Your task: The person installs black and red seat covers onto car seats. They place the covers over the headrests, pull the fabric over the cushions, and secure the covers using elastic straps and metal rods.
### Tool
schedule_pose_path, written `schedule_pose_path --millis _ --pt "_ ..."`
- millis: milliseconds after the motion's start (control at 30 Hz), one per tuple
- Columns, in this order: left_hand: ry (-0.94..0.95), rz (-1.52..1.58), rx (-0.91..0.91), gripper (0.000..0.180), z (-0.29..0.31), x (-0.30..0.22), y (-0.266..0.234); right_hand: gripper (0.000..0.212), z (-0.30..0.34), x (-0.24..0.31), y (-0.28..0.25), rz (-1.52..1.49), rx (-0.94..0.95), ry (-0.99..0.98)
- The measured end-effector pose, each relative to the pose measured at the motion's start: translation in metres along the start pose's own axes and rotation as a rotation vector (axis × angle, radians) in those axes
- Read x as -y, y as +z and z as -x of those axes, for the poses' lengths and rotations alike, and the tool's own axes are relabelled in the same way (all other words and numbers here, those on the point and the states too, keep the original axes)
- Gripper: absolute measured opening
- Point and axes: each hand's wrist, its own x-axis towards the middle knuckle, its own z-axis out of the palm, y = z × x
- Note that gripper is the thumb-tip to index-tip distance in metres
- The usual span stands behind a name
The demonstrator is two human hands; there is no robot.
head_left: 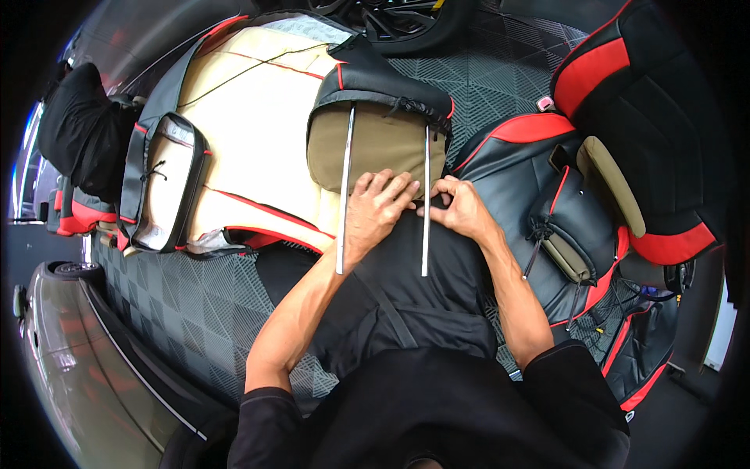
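Observation:
A headrest (328,152) with a tan fabric core rests in my lap, its two chrome posts pointing toward me. Over its far end lies a black leather cover (373,74) with red piping, with dark cords gathered at its edge. My left hand (377,207) grips the near edge of the headrest between the posts, fingers bent over the fabric. Beside the right post (426,180), my right hand (462,209) is closed with thumb and forefinger at the same near edge. What lies under the fingertips is hidden.
On the left lies a seat cover turned to its cream lining (250,125), with a black drawstring piece (168,184) on it. At right stands a black and red seat (531,172) with another partly covered headrest (566,254). A parked car (101,367) is at lower left, on grey floor tiles (187,305).

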Motion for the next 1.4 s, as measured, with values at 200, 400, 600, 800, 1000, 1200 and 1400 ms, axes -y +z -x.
schedule_pose_path --millis 200,400,600,800,1000,1200,1400 --pt "-0.049 0.042 0.117 0.020 -0.026 -0.004 -0.002 0.014 0.009 -0.007 0.014 -0.066 -0.158 -0.127" --pt "-0.158 0.054 0.217 0.019 -0.039 -0.008 -0.001 0.014 0.016 -0.007 0.026 0.024 -0.383 -0.406" --pt "-0.128 0.102 0.197 0.017 -0.038 -0.012 -0.004 0.021 0.023 -0.008 0.024 0.278 -0.565 -0.443" --pt "-0.005 0.099 0.106 0.033 -0.036 -0.021 -0.007 0.024 0.033 -0.009 0.021 0.265 -0.760 -0.414" --pt "0.160 -0.001 -0.097 0.052 -0.047 -0.017 -0.017 0.027 0.026 0.023 0.007 0.095 -0.934 -0.423" --pt "0.164 -0.099 -0.238 0.054 -0.068 -0.007 -0.035 0.019 0.017 0.057 -0.029 0.297 -0.888 -0.469" --pt "0.185 0.222 -0.386 0.045 -0.103 -0.010 -0.054 0.011 -0.002 0.086 -0.038 0.155 -0.935 -0.481"
